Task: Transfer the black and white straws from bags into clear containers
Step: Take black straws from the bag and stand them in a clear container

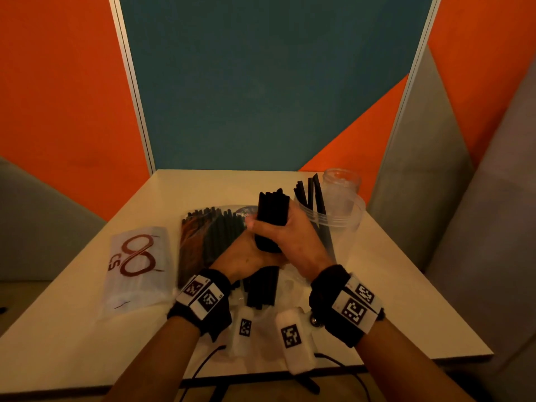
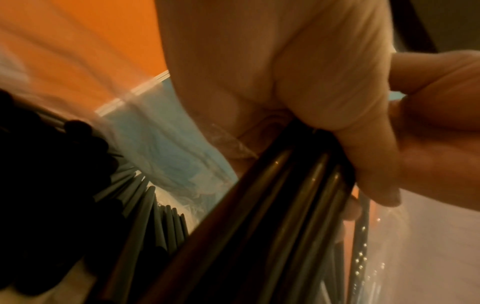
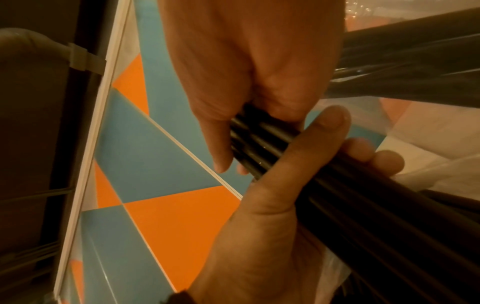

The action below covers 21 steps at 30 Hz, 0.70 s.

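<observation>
Both hands meet over the middle of the pale surface (image 1: 391, 271), and each grip is wrapped around the same bundle of black straws (image 1: 272, 216). The right hand (image 1: 285, 237) curls its fingers and thumb around the upper part of the bundle. The left hand (image 1: 246, 258) holds the lower part just beneath it, and the 2 hands touch. In the right wrist view the thumb (image 3: 298, 156) of the right hand lies across the straws. The bundle stands nearly upright, its top ends rising above the right hand and its lower ends reaching down toward clear plastic near the wrists.

Just right of the bundle stands a wide clear container (image 1: 342, 219) with a few black straws (image 1: 311, 192) leaning inside it. Behind that container, at the far right corner, stands a smaller clear jar (image 1: 342, 181).

To the left of the hands lies a clear bag of black straws (image 1: 208, 236), flat on the surface. Farther left lies a pale bag (image 1: 136, 268) printed with a red 8-shaped mark; its contents cannot be made out. Both wrists wear black bands (image 1: 203, 300) with square coded markers.
</observation>
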### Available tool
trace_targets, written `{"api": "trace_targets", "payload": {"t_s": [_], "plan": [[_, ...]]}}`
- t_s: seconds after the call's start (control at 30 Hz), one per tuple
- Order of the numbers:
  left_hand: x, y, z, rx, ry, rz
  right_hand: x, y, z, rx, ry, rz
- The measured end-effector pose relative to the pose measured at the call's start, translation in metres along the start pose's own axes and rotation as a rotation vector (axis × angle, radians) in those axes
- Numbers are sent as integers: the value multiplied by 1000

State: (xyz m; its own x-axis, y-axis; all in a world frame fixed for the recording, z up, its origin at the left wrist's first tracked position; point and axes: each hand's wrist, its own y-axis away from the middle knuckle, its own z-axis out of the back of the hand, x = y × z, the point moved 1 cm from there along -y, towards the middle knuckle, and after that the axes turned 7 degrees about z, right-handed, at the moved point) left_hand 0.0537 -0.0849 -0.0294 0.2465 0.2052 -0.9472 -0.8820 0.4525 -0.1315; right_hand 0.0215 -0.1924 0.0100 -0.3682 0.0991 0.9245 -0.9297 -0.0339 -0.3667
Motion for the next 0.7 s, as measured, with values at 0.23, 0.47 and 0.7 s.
{"api": "trace_targets", "payload": {"t_s": [0.23,0.47,0.7], "plan": [[-3,0,-1,64,-44,-7,1,-1,3,37,15,5],[-8,0,7,-40,79,-32,90,-12,43,-168,-144,284],[-37,-17,-6,-169,-279,-289,159,-18,106,-448,-100,664]]}}
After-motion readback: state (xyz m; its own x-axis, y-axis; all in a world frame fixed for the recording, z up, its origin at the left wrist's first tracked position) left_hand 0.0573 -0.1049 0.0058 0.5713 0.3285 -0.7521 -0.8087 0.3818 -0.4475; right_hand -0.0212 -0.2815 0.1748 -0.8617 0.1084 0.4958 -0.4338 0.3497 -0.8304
